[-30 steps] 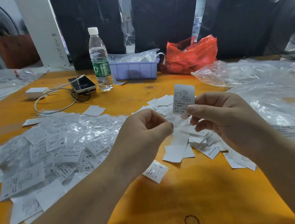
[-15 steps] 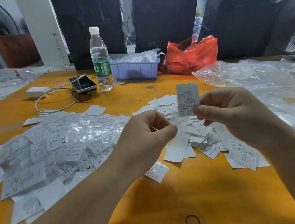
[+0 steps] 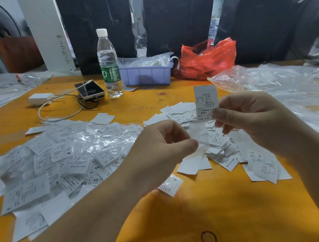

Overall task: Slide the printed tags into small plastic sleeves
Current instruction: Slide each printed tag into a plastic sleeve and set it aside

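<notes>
My right hand (image 3: pixel 250 121) pinches a white printed tag (image 3: pixel 205 100) upright above the table, its lower end at the mouth of a small clear plastic sleeve (image 3: pixel 199 135). My left hand (image 3: pixel 162 147) pinches the sleeve's lower end between thumb and forefinger. A heap of tags in sleeves (image 3: pixel 62 157) covers the table's left side. Loose bare tags (image 3: pixel 224 150) lie under and to the right of my hands.
On the orange table (image 3: pixel 199 203) stand a water bottle (image 3: pixel 109 67), a phone (image 3: pixel 89 90) with a charger and cable, a purple tray (image 3: pixel 147 76) and a red bag (image 3: pixel 205 60). Crumpled clear plastic (image 3: pixel 285 86) fills the right side.
My right hand has shifted the tag slightly to the right and turned it more upright over the sleeve. My left hand has stayed about where it was, still pinching the sleeve.
</notes>
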